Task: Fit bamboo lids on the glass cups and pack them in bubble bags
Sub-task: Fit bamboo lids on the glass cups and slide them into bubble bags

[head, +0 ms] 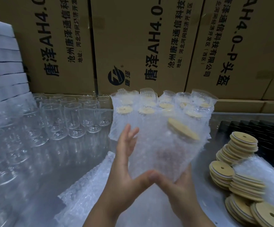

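I hold a bubble bag (157, 145) in the air over the table; inside it is a glass cup capped by a tilted bamboo lid (183, 129). My left hand (124, 161) lies flat against the bag's left side with straight fingers, its thumb under the bottom corner. My right hand (178, 190) holds the bag's bottom, thumb in front and fingers hidden behind it. Several packed cups with lids (162, 105) stand behind the bag. Bare glass cups (74, 117) fill the left of the table.
Stacks of loose bamboo lids (241, 177) lie at the right beside a black tray (267, 136). Flat bubble bags (90, 190) lie in front of me. Printed cartons (133, 46) wall off the back, and a white stack (2, 66) rises at the left.
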